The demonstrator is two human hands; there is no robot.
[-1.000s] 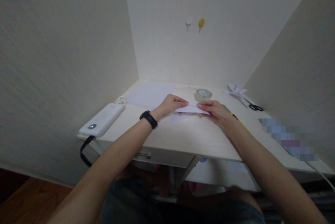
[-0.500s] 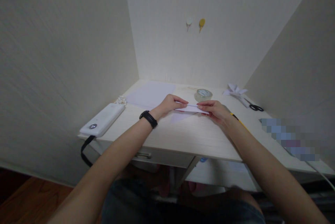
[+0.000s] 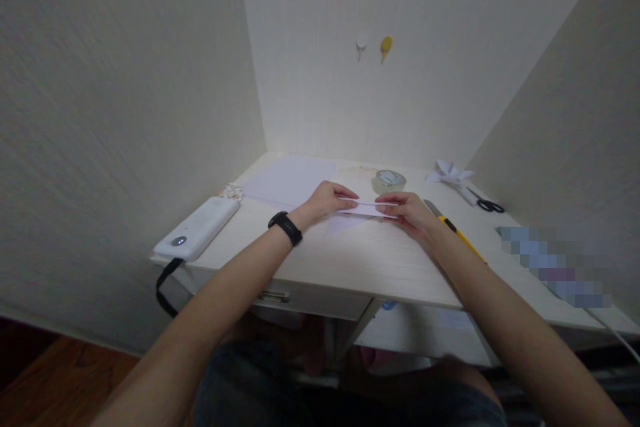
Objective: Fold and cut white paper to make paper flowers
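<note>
A narrow folded strip of white paper [image 3: 367,208] stretches between my two hands, just above the desk. My left hand [image 3: 329,200] pinches its left end with thumb and fingers. At the other end, my right hand [image 3: 404,208] grips the paper the same way. Beneath the strip lies another piece of white paper [image 3: 345,223], partly covered. A roll of clear tape [image 3: 389,180] stands just behind my right hand. The yellow utility knife [image 3: 463,238] lies beside my right wrist, partly hidden by the forearm.
White sheets [image 3: 290,179] lie at the back left, near a white device [image 3: 197,228] with a black strap. At the back right are a paper pinwheel [image 3: 449,172] and black-handled scissors [image 3: 487,204]. A blurred-out object [image 3: 555,267] lies at the right. Walls enclose the desk [image 3: 320,267].
The paper strip has tilted slightly and now lies more level between my hands. My right forearm has shifted a little, showing more of the yellow knife.
</note>
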